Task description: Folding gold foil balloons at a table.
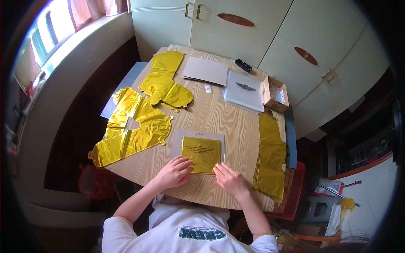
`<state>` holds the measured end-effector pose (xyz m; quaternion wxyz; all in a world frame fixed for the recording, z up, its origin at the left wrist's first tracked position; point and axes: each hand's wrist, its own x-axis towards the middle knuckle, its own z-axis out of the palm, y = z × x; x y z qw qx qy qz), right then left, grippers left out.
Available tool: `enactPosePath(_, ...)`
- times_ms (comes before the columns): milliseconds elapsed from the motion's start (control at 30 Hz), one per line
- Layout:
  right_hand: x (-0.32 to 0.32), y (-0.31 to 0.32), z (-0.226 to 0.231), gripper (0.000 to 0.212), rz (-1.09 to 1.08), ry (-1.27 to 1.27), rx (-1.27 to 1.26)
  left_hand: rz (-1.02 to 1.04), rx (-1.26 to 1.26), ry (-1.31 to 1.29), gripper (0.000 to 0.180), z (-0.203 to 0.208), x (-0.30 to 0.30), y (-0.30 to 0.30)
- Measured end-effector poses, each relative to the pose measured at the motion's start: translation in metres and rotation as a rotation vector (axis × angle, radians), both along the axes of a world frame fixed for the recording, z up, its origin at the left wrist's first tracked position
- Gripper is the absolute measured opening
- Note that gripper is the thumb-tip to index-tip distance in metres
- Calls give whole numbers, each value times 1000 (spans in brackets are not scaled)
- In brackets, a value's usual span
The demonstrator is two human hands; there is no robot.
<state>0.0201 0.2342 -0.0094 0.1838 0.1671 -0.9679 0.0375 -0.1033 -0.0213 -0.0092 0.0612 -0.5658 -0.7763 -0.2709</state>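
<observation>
A gold foil balloon (201, 154), folded into a flat square with small print on it, lies on a grey card (198, 134) with a hanger slot, close in front of me. My left hand (175, 172) is closed, its fingertips bent over the square's lower left edge. At the lower right corner my right hand (230, 179) pinches the foil between thumb and fingers. The undersides of both grips are hidden. Beside the card's right edge stands out a thin pale strip (223, 157).
Flat gold foil balloons spread over the table's left (135, 135), far left (164, 80) and right edge (270, 156). Farther back are grey card sheets (205, 71), clear plastic bags (240, 98), a black object (243, 65) and an open box (275, 95). Cabinets stand behind.
</observation>
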Motion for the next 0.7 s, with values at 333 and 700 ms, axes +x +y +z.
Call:
enactPosePath(333, -12, -55, 12, 43, 32, -94, -108, -53, -225, 8, 50, 8, -41, 23)
enactPosePath(700, -5, -54, -11, 63, 6, -325, -115, -37, -387, 163, 63, -13, -51, 21)
